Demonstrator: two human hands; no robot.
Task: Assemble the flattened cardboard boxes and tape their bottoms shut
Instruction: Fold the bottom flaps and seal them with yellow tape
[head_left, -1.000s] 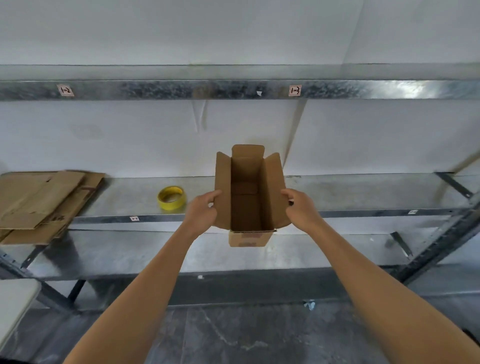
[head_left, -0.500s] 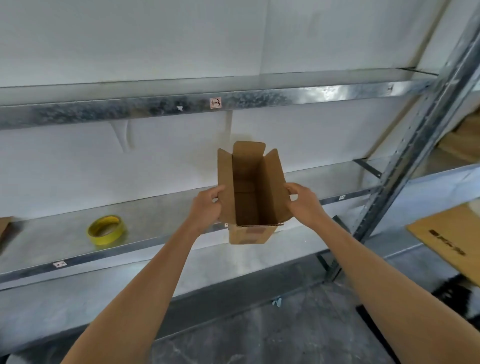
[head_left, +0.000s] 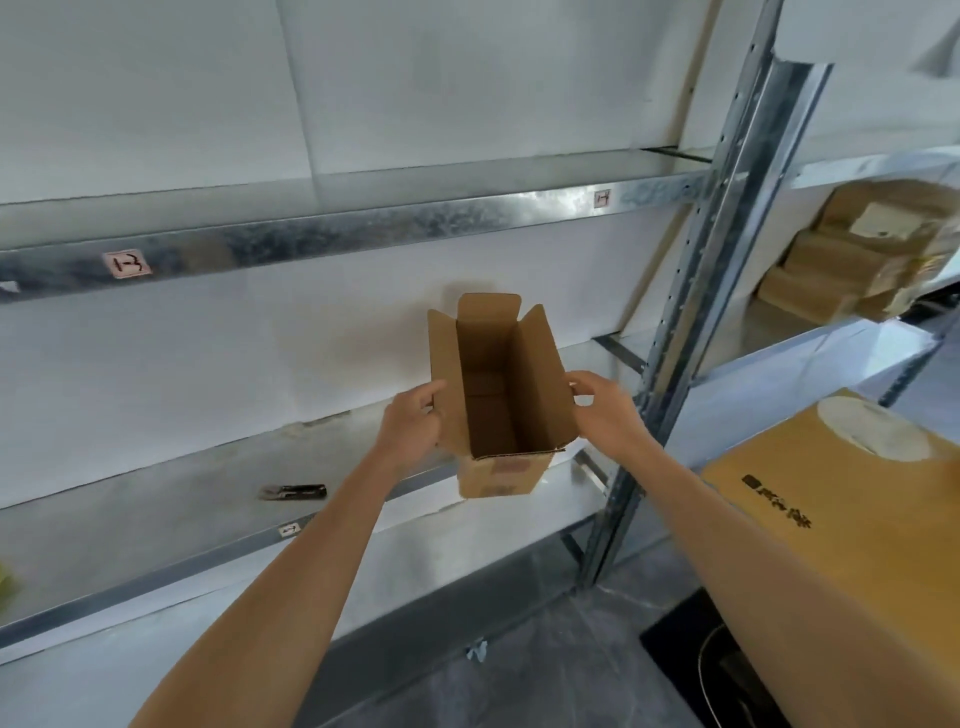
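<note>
A small brown cardboard box (head_left: 496, 478) is set up into shape and held upright in the air in front of a metal shelf, its top flaps open toward me. My left hand (head_left: 413, 428) grips its left side flap and my right hand (head_left: 605, 413) grips its right side flap. The box's closed bottom shows inside; its underside is hidden. A sliver of the yellow tape roll (head_left: 6, 582) shows at the far left edge on the shelf.
A galvanised shelf (head_left: 171, 499) runs behind the box, with a dark flat tool (head_left: 293, 491) lying on it. A steel upright post (head_left: 675, 332) stands to the right. A large brown carton (head_left: 852, 530) sits at lower right; stacked cardboard boxes (head_left: 852, 260) fill the neighbouring bay.
My view has swung to the right with the box held in both hands. The flat cardboard stack left the view, the tape roll slid to the left edge, and the post and large carton came in.
</note>
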